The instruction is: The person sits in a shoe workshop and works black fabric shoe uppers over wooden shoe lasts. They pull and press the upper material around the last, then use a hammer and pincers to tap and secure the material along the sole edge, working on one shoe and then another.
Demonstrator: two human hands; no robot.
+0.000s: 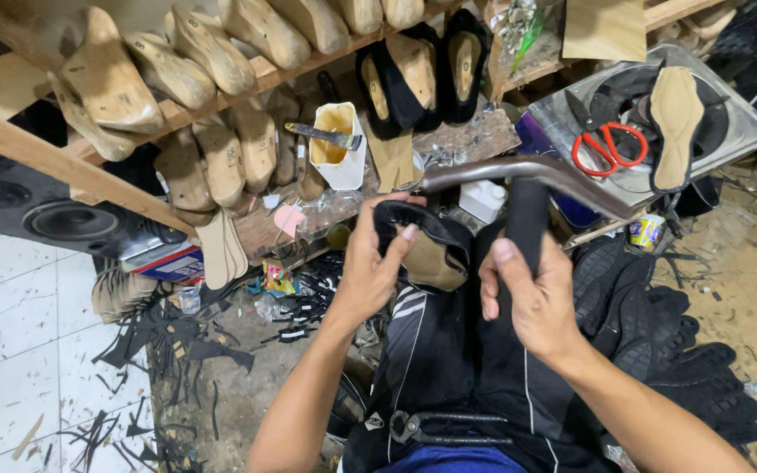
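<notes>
Between the hands, left hand (370, 271) grips black-and-tan shoe upper (427, 250), right hand (527, 293) clamps black strap (526, 219), mid-stretching; next needs steady pull.

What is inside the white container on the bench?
The white container holds yellowish glue coating its inner walls, with a metal blade resting across its rim. Its bottom is hidden.

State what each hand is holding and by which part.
Left hand grips the black-and-tan shoe upper by its near rim. Right hand pinches the black strap at its lower end.
</notes>
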